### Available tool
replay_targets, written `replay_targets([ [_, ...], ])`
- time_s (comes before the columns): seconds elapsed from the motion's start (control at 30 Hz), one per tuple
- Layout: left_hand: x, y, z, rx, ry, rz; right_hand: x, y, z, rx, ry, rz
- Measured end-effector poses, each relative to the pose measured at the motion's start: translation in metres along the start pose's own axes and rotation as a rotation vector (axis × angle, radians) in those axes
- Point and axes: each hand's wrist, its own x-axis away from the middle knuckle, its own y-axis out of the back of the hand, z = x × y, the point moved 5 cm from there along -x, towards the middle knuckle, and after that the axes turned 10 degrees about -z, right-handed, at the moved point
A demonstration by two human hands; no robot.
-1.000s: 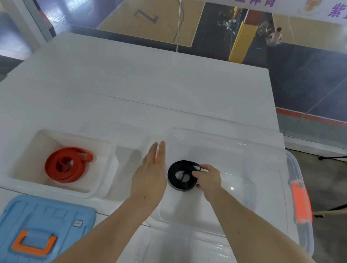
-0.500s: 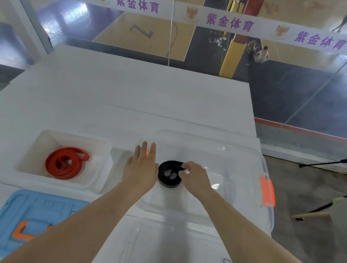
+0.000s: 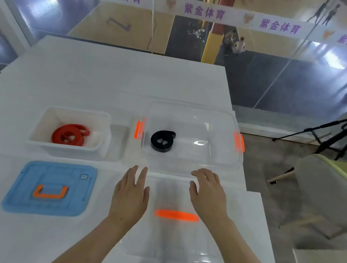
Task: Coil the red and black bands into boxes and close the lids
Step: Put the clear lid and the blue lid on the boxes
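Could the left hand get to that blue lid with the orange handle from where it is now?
Probably yes. The left hand is open and empty, and the blue plastic lid with the orange handle lies flat beside it on the white table, nothing between them.

Your left hand [image 3: 130, 194] and right hand [image 3: 209, 195] are both bare: no gloves, no rings on any finger that shows, no watch or band at either wrist. Back from the fingers, past the wrists, your forearms run uncovered all the way to the lower edge of the view, with no sleeve or cuff showing on either one. The nails look short and unpainted, though the picture is too soft to be certain.
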Motion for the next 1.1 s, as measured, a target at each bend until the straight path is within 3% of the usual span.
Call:
replay_targets([
  [0.33, 0.064, -0.082, 0.045, -0.083, 0.101, 0.385, 0.121, -0.048, -0.092, 0.212, -0.304, 0.399],
  [0.5, 0.072, -0.118, 0.057, 0.006, 0.234, 0.54, 0.131, -0.065, -0.127, 0.245, -0.442, 0.469],
  [0.87, 0.077, -0.122, 0.055, 0.136, 0.387, 0.485, 0.14, -0.08, -0.142, 0.046, -0.614, 0.462],
  [1.1, 0.111, -0.086, 0.056, 0.253, 0.471, 0.411, 0.169, -0.045, -0.116, 0.049, -0.671, 0.284],
])
